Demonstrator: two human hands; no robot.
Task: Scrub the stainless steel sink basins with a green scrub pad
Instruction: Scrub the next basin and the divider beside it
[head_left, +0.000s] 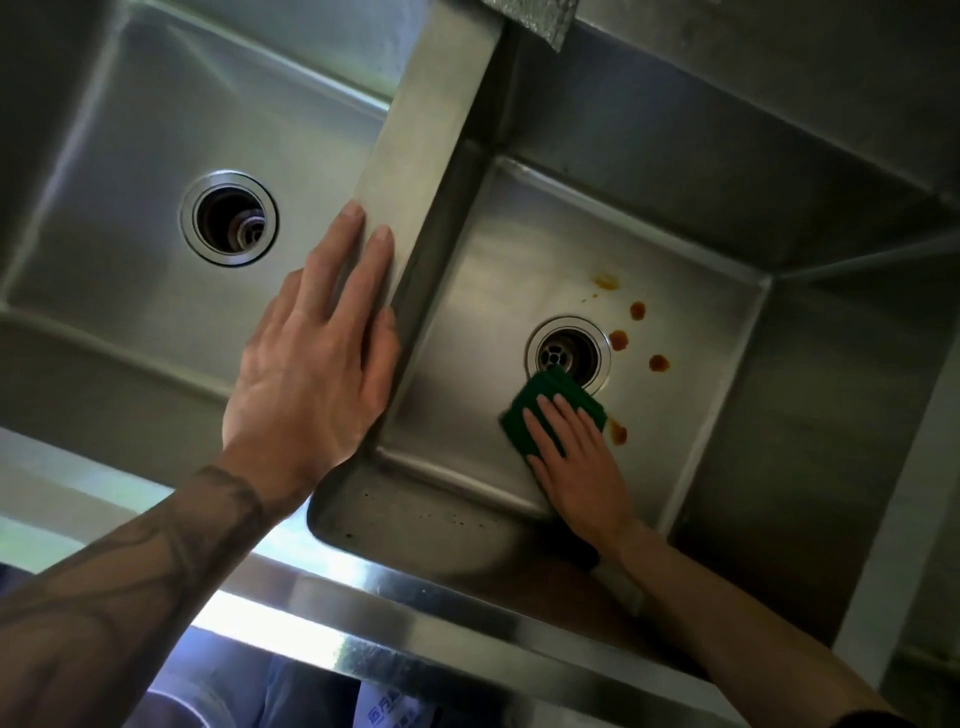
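Right fingers (566, 422) flat on one green pad (540, 388); left fingers (358, 244) flat on divider (431, 130); two basins (119, 208) (519, 260), five orange spots (637, 310).

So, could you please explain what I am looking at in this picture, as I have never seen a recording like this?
There is no machine here. A person wears one wide-angle camera on the head, and it looks down at their own two bare hands. Below them is a stainless steel double sink. The left hand lies flat on the divider between the left basin and the right basin. The right hand presses a green scrub pad with straight fingers onto the floor of the right basin, at the near edge of its drain. Several orange-brown spots lie on that floor beside the drain, not yet wiped away.
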